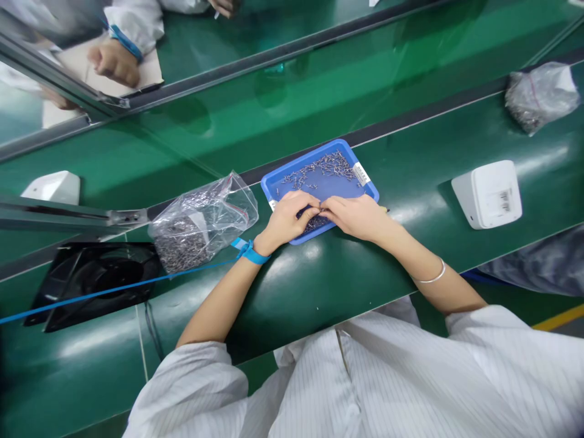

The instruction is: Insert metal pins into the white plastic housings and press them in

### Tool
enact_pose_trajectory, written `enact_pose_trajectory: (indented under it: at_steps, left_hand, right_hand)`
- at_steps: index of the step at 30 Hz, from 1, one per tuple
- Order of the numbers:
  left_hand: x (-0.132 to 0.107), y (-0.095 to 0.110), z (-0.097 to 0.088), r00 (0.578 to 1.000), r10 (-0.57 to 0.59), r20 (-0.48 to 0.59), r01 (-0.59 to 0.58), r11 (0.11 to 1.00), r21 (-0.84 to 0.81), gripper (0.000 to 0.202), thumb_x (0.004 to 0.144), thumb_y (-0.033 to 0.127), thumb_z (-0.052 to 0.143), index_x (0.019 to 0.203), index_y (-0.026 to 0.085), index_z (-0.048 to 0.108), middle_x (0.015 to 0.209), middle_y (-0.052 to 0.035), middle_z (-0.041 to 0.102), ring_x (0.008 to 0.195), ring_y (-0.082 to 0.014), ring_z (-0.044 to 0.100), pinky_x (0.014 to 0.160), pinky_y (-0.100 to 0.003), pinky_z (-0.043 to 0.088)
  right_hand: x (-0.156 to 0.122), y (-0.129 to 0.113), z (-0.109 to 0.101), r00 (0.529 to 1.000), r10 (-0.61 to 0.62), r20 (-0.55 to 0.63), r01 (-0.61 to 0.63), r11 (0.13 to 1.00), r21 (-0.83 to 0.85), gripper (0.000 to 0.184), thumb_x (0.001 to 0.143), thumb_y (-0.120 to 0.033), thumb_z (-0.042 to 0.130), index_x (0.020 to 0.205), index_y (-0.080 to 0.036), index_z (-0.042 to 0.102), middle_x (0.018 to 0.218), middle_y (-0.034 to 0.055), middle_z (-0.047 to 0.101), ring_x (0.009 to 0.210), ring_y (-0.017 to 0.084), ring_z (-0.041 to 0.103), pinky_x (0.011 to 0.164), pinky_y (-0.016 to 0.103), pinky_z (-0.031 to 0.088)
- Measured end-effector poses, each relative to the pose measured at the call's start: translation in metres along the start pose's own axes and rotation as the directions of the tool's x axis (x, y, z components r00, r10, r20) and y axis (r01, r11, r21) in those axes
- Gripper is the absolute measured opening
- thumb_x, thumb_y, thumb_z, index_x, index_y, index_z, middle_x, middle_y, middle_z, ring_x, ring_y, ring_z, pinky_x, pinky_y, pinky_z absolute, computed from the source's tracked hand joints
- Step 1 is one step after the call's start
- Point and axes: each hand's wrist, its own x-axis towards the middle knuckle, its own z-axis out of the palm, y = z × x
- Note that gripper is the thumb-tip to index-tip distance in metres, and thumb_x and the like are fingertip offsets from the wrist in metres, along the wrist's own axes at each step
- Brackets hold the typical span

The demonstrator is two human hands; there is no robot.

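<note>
A shallow blue tray (319, 184) lies at an angle on the green bench, with small metal screws (335, 164) scattered along its far side and more under my hands. My left hand (292, 216), a blue strap at its wrist, is closed over the near part of the tray, thumb and fingers pinched. My right hand (356, 216) meets it there, its fingertips pinched against the left ones. Whatever is between the fingertips is too small to make out. A bit of something yellow with a dark tip (385, 209) shows beyond my right hand.
Left of the tray sits a clear plastic bag (201, 225) of screws, beside a black fan (100, 277). A blue cord (137, 284) runs left from my wrist. On the right are a white plastic housing (488, 194) and another bag (541, 97). Another person's hand (116, 61) rests across the divider.
</note>
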Motion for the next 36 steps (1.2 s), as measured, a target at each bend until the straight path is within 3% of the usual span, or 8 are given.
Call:
enact_pose_trajectory:
  at_steps: [7,16,26,32,36]
  left_hand:
    - [0.000,-0.001,0.001,0.999,0.042,-0.009,-0.042,0.999,0.015,0.035,0.101,0.045,0.045,0.087,0.019,0.063,0.092,-0.0046,0.073,0.090,-0.0185,0.065,0.087,-0.034,0.046]
    - [0.001,0.003,-0.001,0.999,0.005,0.049,-0.005,1.000,0.007,0.041,0.100,0.050,0.041,0.084,0.019,0.063,0.089,-0.0055,0.072,0.088,-0.0188,0.065,0.086,-0.035,0.046]
    - [0.000,0.002,0.001,1.000,0.023,0.004,-0.023,1.000,0.018,0.032,0.099,0.043,0.048,0.084,0.019,0.063,0.085,-0.0043,0.071,0.083,-0.0182,0.064,0.083,-0.034,0.046]
    - [0.000,0.001,0.001,0.999,0.043,-0.025,-0.042,0.998,0.050,0.029,0.099,0.041,0.048,0.085,0.019,0.062,0.081,-0.0030,0.069,0.077,-0.0167,0.061,0.077,-0.032,0.044]
    - [-0.001,0.001,0.001,0.999,0.046,-0.029,-0.045,0.998,0.038,0.030,0.100,0.041,0.048,0.086,0.018,0.061,0.081,-0.0029,0.068,0.076,-0.0164,0.060,0.076,-0.031,0.043]
  right_hand:
    - [0.002,-0.002,-0.006,0.999,0.033,0.020,-0.033,0.999,-0.020,0.037,0.104,-0.031,0.030,0.101,-0.015,0.064,0.090,0.0053,0.069,0.074,0.015,0.062,0.054,0.031,0.019]
    - [0.001,-0.008,0.005,0.974,0.072,-0.215,-0.077,0.997,-0.013,0.027,0.095,-0.027,0.040,0.090,-0.017,0.065,0.080,0.0010,0.070,0.070,0.014,0.062,0.055,0.029,0.022]
    - [-0.002,-0.004,0.001,0.969,0.151,-0.197,-0.132,0.986,0.103,0.018,0.092,-0.027,0.050,0.099,-0.022,0.065,0.090,-0.0037,0.074,0.071,0.014,0.066,0.054,0.027,0.023]
    - [-0.004,0.000,0.002,0.961,0.094,-0.258,-0.050,0.984,0.172,0.014,0.093,-0.024,0.054,0.101,-0.023,0.066,0.089,-0.0053,0.074,0.072,0.011,0.066,0.055,0.025,0.028]
    - [-0.005,0.002,0.005,0.958,0.012,-0.286,0.025,0.991,0.128,0.017,0.098,-0.023,0.049,0.100,-0.022,0.066,0.092,-0.0039,0.074,0.076,0.010,0.067,0.056,0.026,0.031]
